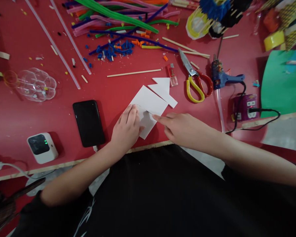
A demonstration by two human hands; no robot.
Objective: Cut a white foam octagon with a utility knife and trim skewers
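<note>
A white sheet of card (151,98) lies at an angle on the red table, near its front edge. My left hand (127,126) presses on the card's left part, fingers stretched out and close together. Over the card's right side, my right hand (179,128) is closed with its index finger extended along a thin dark blade (149,112). The blade's tip meets the card; most of it is hidden by my fingers. Beyond the card are cut white pieces (162,90), next to a small clear case with a red end (172,75).
Scissors (192,77), a blue glue gun (223,74) and a purple power socket block (245,107) are to the right. A phone (88,123) and a white device (42,148) lie left. Colourful pipe cleaners (123,16) and wooden sticks (134,73) lie farther back.
</note>
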